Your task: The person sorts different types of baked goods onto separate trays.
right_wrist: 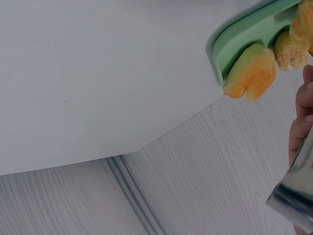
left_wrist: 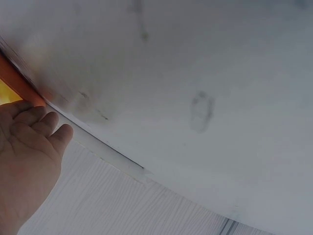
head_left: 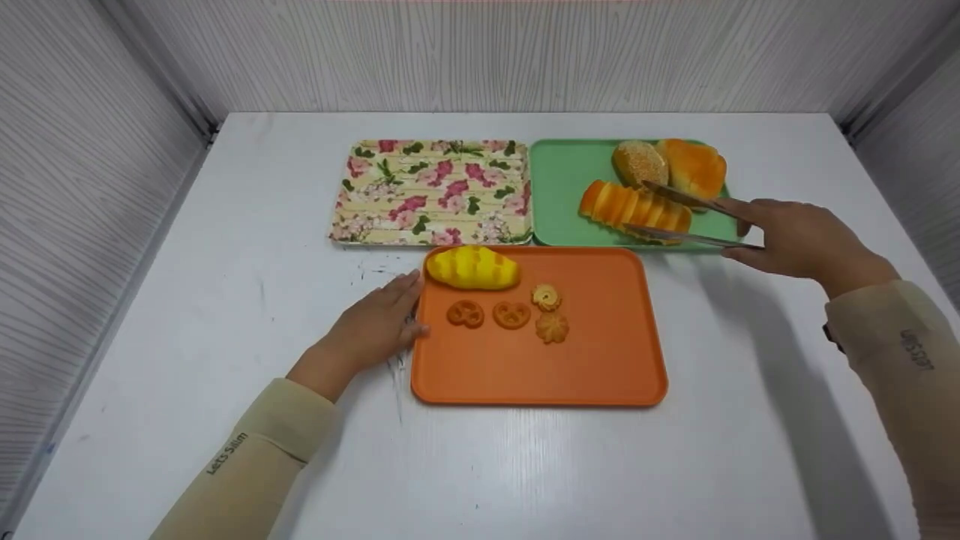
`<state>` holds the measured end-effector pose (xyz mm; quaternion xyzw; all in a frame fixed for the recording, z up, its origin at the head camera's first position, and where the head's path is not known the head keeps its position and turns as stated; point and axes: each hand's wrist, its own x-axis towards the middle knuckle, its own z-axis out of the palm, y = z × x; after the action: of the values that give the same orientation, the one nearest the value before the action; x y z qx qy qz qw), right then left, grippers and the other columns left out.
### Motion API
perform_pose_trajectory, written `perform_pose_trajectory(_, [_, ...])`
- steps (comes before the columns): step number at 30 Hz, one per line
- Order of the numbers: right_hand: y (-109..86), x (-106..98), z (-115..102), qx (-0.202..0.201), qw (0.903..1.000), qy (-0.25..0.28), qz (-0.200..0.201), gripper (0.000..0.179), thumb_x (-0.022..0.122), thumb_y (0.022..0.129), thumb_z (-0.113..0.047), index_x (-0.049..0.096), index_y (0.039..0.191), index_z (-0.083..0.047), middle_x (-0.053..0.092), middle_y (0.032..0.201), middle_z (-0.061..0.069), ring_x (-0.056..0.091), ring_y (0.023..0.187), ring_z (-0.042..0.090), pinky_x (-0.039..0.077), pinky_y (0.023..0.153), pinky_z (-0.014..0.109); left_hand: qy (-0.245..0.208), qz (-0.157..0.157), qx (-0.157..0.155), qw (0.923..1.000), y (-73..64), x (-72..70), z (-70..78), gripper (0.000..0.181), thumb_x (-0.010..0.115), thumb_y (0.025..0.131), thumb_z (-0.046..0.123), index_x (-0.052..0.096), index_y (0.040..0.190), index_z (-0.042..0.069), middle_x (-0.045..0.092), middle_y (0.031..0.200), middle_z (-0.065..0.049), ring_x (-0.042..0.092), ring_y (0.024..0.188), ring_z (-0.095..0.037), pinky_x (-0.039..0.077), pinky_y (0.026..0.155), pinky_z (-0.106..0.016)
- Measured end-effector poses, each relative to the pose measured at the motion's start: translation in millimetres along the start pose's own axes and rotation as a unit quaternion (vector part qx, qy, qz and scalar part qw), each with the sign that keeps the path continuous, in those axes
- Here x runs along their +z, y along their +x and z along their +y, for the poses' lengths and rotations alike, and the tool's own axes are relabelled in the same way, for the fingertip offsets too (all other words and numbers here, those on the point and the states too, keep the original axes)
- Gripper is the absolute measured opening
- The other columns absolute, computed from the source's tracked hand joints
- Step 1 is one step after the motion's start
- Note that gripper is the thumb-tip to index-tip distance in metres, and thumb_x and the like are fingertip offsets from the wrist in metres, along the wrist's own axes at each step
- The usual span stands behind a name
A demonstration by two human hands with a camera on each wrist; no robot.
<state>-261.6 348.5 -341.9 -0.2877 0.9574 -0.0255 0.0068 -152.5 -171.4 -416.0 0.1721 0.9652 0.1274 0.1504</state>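
Observation:
In the head view my right hand (head_left: 806, 236) grips metal tongs (head_left: 705, 239) at their handle end. The tongs' spread arms lie across a sliced loaf (head_left: 611, 204) on the green tray (head_left: 570, 169). A sesame bun (head_left: 640, 163) and a golden bread roll (head_left: 694, 166) sit just behind that loaf. My left hand (head_left: 379, 322) rests, fingers extended, against the left edge of the orange tray (head_left: 480, 371). This tray bears a yellow striped bread (head_left: 474, 268), two pretzels (head_left: 511, 316) and two cookies (head_left: 552, 328). The left wrist view shows the fingertips (left_wrist: 61, 134) by the tray's rim.
A floral tray (head_left: 431, 191) stands left of the green one, behind the orange tray. All three trays are on a white table (head_left: 525, 465). Wood-grain panels (head_left: 525, 56) rise at the back and both sides.

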Motion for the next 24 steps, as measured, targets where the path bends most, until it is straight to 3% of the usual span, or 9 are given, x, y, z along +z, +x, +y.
perform_pose_trajectory(12, [0.0,-6,0,0.003,0.9998,-0.003,0.021,0.069,0.070,0.087,-0.031,0.039,0.147,-0.020,0.060,0.096,0.007,0.043,0.049,0.012,0.041,0.051,0.037,0.003,-0.003,-0.002,1.0000,0.8,1.8,-1.8,0.078,0.043,0.098,0.050,0.010,0.153,0.006,0.012,0.158,-0.009,0.010,0.144,-0.024,0.014,0.114,-0.044])
perform_pose_trajectory(24, [5.9,-8,-19,-0.040,0.9967,0.046,0.053,0.068,0.073,0.085,-0.026,0.042,0.146,-0.016,0.058,0.089,0.002,0.052,0.060,0.014,0.045,0.056,0.037,0.007,-0.004,-0.005,1.0000,0.9,1.0,0.3,0.077,0.043,0.098,0.049,0.011,0.153,0.006,0.012,0.158,-0.009,0.011,0.144,-0.025,0.015,0.114,-0.044])
